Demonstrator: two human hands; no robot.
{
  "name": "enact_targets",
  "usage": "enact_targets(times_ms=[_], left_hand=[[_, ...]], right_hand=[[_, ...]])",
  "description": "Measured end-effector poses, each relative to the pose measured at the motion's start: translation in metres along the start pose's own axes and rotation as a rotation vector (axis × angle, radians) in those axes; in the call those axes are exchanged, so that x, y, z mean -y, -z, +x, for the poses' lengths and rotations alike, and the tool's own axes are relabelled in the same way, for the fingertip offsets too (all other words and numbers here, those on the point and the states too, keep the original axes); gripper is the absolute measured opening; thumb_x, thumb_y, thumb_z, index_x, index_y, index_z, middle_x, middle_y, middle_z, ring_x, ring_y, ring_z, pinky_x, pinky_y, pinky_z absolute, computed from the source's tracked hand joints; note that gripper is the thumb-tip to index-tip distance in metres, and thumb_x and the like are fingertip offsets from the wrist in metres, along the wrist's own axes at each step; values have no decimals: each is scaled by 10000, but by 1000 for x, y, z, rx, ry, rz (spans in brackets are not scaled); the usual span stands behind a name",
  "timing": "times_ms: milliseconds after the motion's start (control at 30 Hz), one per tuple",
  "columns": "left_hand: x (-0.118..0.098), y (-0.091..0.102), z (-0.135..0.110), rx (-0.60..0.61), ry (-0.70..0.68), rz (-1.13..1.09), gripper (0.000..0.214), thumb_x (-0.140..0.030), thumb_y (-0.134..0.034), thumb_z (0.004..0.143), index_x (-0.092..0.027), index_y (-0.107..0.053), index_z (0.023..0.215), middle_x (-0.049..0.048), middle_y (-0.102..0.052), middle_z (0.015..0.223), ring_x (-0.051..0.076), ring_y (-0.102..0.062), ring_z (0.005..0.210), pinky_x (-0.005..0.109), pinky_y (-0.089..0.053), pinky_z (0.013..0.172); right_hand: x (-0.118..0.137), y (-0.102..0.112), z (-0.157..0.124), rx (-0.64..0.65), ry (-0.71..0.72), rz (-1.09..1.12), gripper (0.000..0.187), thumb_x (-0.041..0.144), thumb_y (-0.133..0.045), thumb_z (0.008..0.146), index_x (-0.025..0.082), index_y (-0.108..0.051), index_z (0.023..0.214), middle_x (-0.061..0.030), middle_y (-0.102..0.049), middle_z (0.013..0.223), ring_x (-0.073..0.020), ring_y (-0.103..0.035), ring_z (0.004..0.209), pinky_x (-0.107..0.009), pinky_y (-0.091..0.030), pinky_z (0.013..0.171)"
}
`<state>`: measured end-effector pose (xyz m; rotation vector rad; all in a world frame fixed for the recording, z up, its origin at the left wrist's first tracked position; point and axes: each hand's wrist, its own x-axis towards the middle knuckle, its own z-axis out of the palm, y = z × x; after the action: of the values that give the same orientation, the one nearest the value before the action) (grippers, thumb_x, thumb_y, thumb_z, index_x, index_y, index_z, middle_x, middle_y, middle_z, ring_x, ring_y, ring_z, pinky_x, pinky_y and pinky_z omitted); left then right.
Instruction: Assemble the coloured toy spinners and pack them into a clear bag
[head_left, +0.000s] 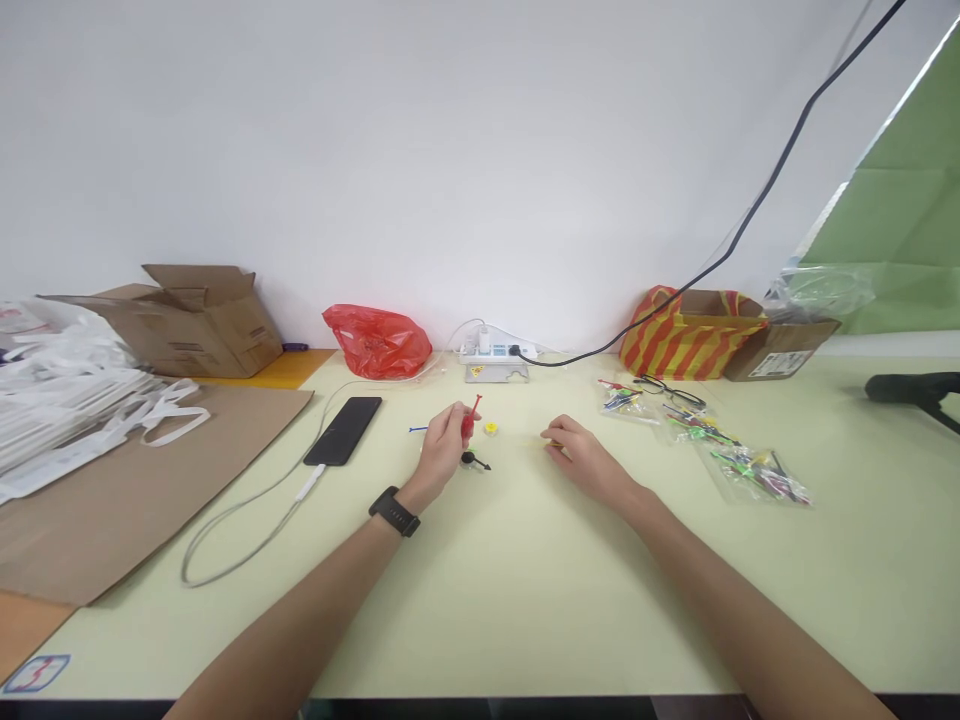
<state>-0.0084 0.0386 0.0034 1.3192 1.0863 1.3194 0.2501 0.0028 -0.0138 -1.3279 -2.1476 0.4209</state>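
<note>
My left hand, with a black watch on the wrist, grips a small red screwdriver-like tool that points up and away. Just right of it on the pale green table lie a small black part and a small yellow part. A thin blue stick lies left of the hand. My right hand rests on the table with fingers curled; whether it pinches something tiny I cannot tell.
A black phone with a white cable lies to the left. Clear bags of coloured parts and glasses lie to the right. At the back stand a power strip, a red bag, cardboard boxes and a striped bag.
</note>
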Motion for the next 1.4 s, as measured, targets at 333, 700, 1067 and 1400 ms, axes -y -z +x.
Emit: enact_targets(times_ms=[333,700,1067,1400], left_hand=[[-4,1,-3,16,70,23,678,-774,-480,900,-180,-626,607,-15,-380,461,116,-314,430,281,-202,470],[-7,1,-4,35,29,124,669,-713,-477,933,-196,-590,524,6,-421,428,136,-371,432,298,-255,495],[-15,-2,-27,369,-417,509,433,-426,-645,929,-220,-545,561,39,-551,615,222,-500,717,338,-361,724],[-5,-2,-28,484,-453,580,160,-327,-662,899,-245,-761,805,65,-683,739,230,-594,683,323,-399,644]], right_hand=[[14,-4,-3,-1,15,-86,311,238,-353,1063,236,-627,1211,-64,-692,1099,-201,-655,980,-320,-482,860],[20,-20,-4,-36,132,56,528,12,-368,877,225,-624,1287,-78,-695,1165,-180,-673,944,-315,-521,864],[17,-19,2,-250,84,-21,273,282,-478,1034,259,-741,1107,-83,-700,999,-224,-656,964,-357,-522,877],[23,-13,-3,-103,3,71,306,344,-353,1075,252,-602,1228,-57,-694,1006,-212,-653,896,-344,-510,833]])
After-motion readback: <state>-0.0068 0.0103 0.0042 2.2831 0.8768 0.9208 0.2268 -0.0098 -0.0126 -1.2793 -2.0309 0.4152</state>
